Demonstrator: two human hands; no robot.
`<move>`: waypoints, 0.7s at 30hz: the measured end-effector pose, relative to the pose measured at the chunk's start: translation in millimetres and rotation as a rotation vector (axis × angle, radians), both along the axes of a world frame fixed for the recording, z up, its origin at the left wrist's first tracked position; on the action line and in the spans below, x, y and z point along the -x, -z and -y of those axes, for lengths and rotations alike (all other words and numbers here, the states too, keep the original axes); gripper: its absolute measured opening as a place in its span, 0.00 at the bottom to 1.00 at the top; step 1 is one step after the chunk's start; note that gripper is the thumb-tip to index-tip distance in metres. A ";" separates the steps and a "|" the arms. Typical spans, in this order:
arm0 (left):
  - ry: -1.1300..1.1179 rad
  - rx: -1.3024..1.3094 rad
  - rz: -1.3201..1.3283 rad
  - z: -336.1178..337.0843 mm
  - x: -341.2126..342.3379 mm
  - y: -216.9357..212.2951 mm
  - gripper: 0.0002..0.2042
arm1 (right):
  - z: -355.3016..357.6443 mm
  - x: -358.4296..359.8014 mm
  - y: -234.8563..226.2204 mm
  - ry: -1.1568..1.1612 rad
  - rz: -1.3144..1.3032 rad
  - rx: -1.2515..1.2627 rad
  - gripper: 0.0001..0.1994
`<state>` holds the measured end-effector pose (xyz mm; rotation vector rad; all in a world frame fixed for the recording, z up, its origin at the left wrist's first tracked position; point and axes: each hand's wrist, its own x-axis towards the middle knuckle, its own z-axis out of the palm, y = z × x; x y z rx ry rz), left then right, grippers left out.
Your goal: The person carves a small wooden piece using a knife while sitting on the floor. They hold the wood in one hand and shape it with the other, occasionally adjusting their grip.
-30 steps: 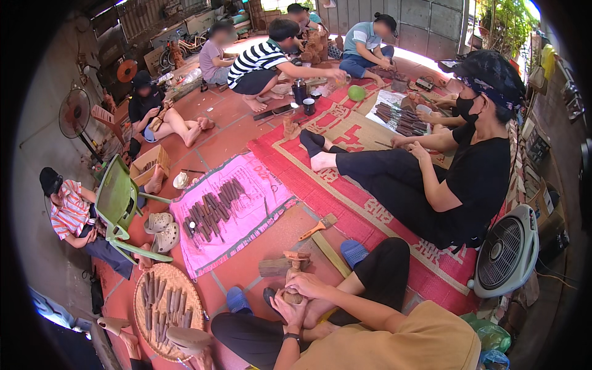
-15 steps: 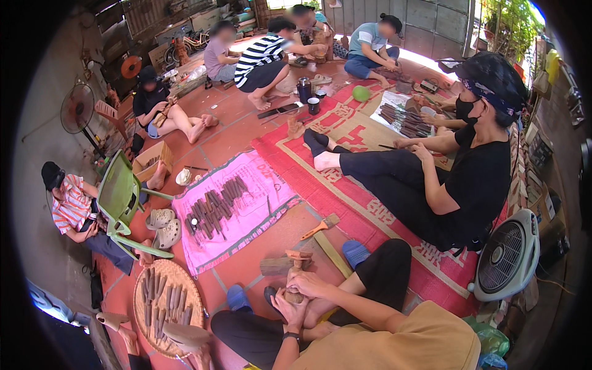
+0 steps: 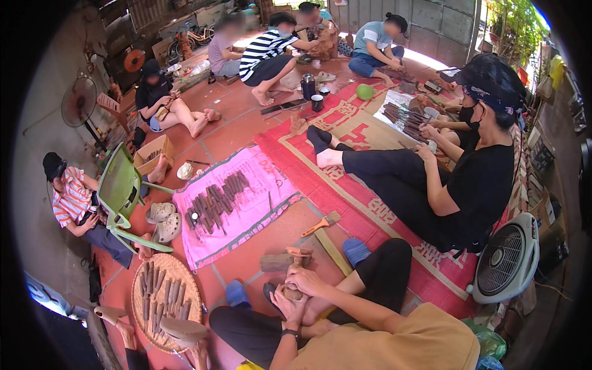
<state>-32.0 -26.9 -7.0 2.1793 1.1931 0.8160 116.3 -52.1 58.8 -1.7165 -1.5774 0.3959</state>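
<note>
Both my hands are closed on a brown wooden carving between my crossed legs. Its rounded lower end shows between my fingers. My left hand, with a dark band at the wrist, wraps it from the near left side. Over its upper side lies my right hand, fingers bent and pressed on the wood. A reddish flat-topped wooden piece stands just beyond my fingers; whether it joins the carving I cannot tell. Next to it lies a wood block. No tool can be made out in either hand.
An orange-handled brush, a wooden strip and blue slippers lie around my legs. A round woven tray and a pink cloth hold several tools. A co-worker sits at right by a grey fan.
My hands stay on the carving, the right one shifting slightly over it. The co-worker at right has moved their hands, and the person in black-and-white stripes has raised their head.
</note>
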 end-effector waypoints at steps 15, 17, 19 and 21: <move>0.028 -0.008 0.022 -0.2 -0.8 -15.5 0.45 | -4.2 -0.8 6.3 -0.103 0.022 -0.038 0.04; 0.008 0.004 0.016 -1.3 1.4 -10.6 0.45 | -4.3 -3.2 -1.7 -0.087 -0.012 -0.021 0.04; -0.002 0.010 0.004 -2.4 1.4 -11.4 0.45 | -5.2 -3.9 -4.8 -0.080 0.002 -0.023 0.03; 0.007 0.011 0.031 1.3 -1.5 -18.1 0.45 | -5.7 -2.0 -2.9 -0.081 0.063 -0.047 0.03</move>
